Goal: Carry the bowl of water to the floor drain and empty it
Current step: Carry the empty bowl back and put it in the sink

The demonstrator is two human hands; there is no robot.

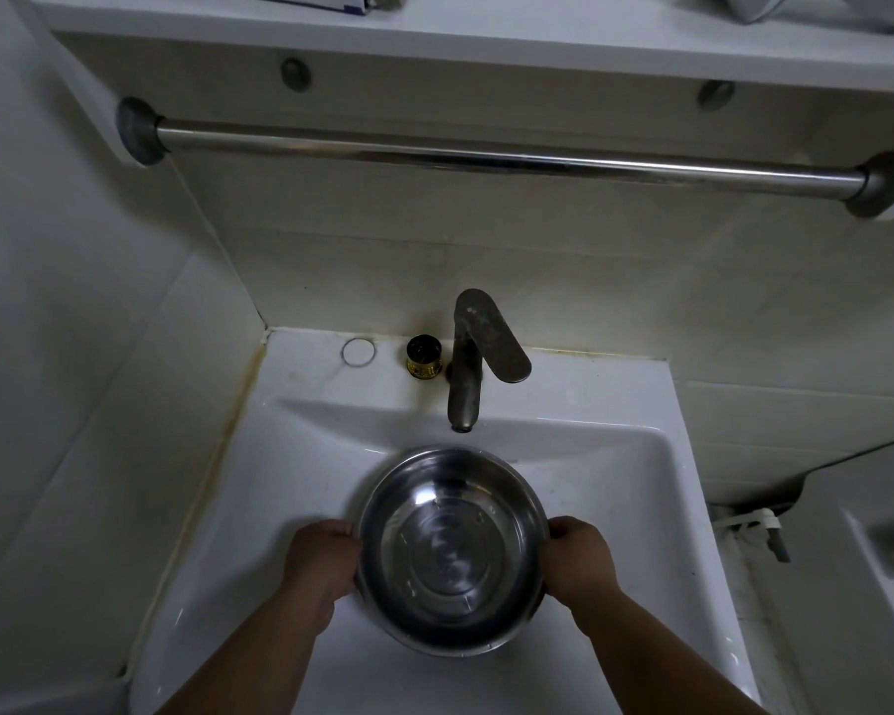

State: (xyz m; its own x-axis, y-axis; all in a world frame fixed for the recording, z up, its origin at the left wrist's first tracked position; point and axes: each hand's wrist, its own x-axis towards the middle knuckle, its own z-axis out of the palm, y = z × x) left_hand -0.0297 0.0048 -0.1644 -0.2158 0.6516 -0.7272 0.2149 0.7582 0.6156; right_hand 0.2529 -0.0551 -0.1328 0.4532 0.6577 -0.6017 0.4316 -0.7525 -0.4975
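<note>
A round steel bowl (pixel 451 549) with clear water in it sits in the basin of a white sink (pixel 290 487), just in front of the tap's spout. My left hand (pixel 321 562) grips the bowl's left rim and my right hand (pixel 579 559) grips its right rim, fingers curled under the edge. Whether the bowl rests on the basin or is lifted, I cannot tell. No floor drain is in view.
A grey metal tap (pixel 473 363) stands at the sink's back edge, with a small gold-rimmed cap (pixel 424 359) beside it. A steel towel rail (pixel 486 160) runs across under a white shelf (pixel 486 28). White walls close in on the left; a white fixture (pixel 878 570) lies at the right.
</note>
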